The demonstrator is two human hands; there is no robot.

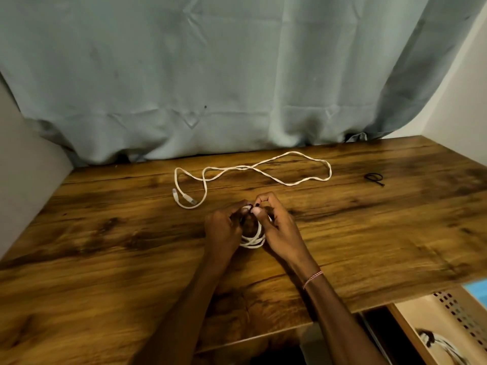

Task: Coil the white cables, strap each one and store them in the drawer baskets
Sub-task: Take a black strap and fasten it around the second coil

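Observation:
A coiled white cable (253,240) sits between my hands at the middle of the wooden desk (105,233). My left hand (224,227) grips the coil's left side. My right hand (276,227) pinches its top, where a small dark strap shows at the fingertips. A second white cable (253,168) lies loose and uncoiled farther back on the desk, its two plugs near the left end. A black strap (374,178) lies at the back right of the desk.
A grey-blue curtain (210,75) hangs behind the desk. At the lower right an open drawer holds a white perforated basket (453,312) with a strapped white cable (437,343) in it. White walls flank both sides.

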